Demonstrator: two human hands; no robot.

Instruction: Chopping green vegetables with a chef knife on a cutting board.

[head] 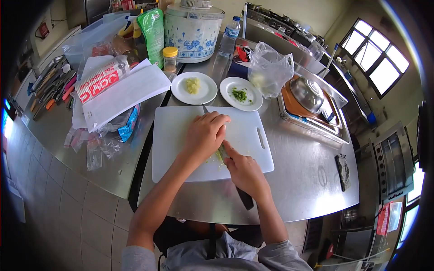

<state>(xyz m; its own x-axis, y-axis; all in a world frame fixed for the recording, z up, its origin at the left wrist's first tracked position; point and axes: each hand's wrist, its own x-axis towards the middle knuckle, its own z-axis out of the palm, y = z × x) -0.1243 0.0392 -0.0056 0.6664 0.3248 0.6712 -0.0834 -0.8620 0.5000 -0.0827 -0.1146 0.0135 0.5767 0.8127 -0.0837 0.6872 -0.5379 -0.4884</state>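
A kitchen knife (pixel 244 197) lies slantwise over the white plastic cutting board (pixel 173 142), its tip pointing away from me. My right hand (pixel 245 171) grips it near the dark handle, with the index finger stretched along the blade. Over the front half of the blade, my left hand (pixel 206 135) is bent with curled fingers and hides most of the metal. Finely chopped green bits (pixel 219 156) cling around the blade and lie scattered on the board. Beyond the board, one white plate (pixel 178 93) bears pale minced food (pixel 193 86), another white plate (pixel 228 93) chopped greens (pixel 239 95).
At the right are a metal tray (pixel 315 133) with an upturned steel bowl (pixel 307 94) and a dark cloth-like item (pixel 343 172). A plastic bag (pixel 271 69), water bottle (pixel 230 37) and flowered container (pixel 193 37) stand behind. Papers (pixel 129 95), paper cups (pixel 101 79) and utensils (pixel 56 84) crowd the left.
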